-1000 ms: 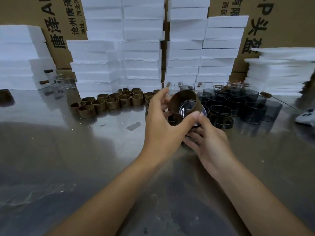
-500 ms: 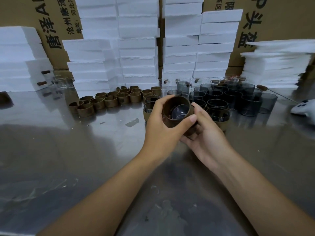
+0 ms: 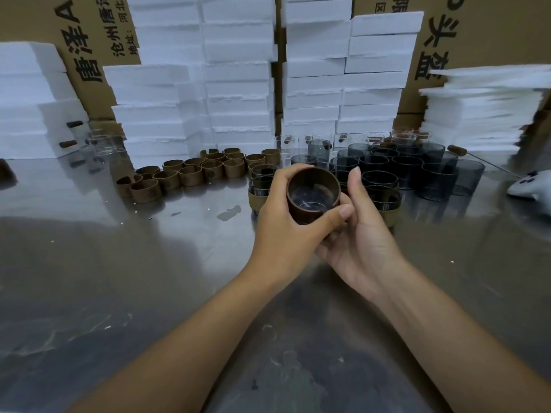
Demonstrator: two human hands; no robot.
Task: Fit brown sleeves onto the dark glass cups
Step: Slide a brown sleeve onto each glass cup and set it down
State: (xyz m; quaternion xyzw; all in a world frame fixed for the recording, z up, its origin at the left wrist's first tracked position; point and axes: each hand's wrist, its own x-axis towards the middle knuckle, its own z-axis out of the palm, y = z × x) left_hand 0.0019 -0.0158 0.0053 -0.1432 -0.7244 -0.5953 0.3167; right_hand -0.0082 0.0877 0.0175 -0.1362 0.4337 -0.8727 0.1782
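Slippage is looming as the main risk, since the cup (image 3: 311,199) is hanging in the air above the table (image 3: 119,263), tipped with its mouth toward the person, rather than resting on anything. The left hand (image 3: 286,228) is wrapping it, fingers curled round the far side and thumb pressing across the near side of the sleeve (image 3: 299,213), which is already covering most of the wall. The right hand (image 3: 366,245) is cradling from below, its fingers curling under the base and largely hidden, one digit standing free beside the rim; how firmly it is gripping cannot be told. If the sleeve is sitting crooked, a harder push is likely to be jamming or creasing it, and smooth glass squeezed between two hands may be shooting out. A dropped cup is heading straight for trouble: sleeved cups (image 3: 262,186) are standing just behind the hands, and bare cups (image 3: 417,168) are crowding rim to rim beyond them, so one fall may be knocking or chipping several. Loose sleeves (image 3: 185,174) are lying further left, well clear.
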